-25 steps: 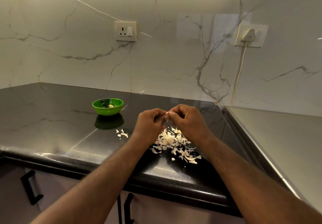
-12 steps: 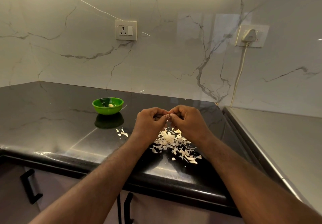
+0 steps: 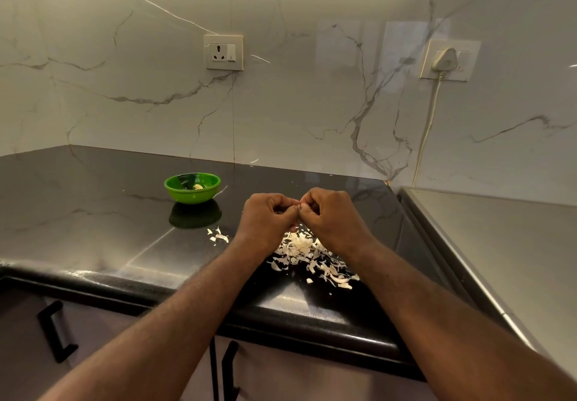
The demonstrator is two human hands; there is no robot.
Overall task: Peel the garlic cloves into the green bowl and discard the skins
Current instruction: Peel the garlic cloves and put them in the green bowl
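My left hand (image 3: pixel 268 219) and my right hand (image 3: pixel 331 216) meet fingertip to fingertip above the black counter, both curled and pinching a small garlic clove (image 3: pixel 300 205) that is almost wholly hidden between the fingers. Beneath them lies a heap of white garlic skins (image 3: pixel 307 252). A few more skins (image 3: pixel 218 235) lie to the left. The green bowl (image 3: pixel 175 189) stands further back left with a peeled clove (image 3: pixel 198 186) inside.
The black counter (image 3: pixel 93 229) ends in a rounded front edge close to me, with cupboard handles below. A steel surface (image 3: pixel 505 254) adjoins on the right. The marble wall holds a socket (image 3: pixel 223 52) and a plug with cable (image 3: pixel 443 60).
Both hands stay together over the skin heap and have shifted slightly up and away with small finger movements on the clove. Bowl and skins have not moved.
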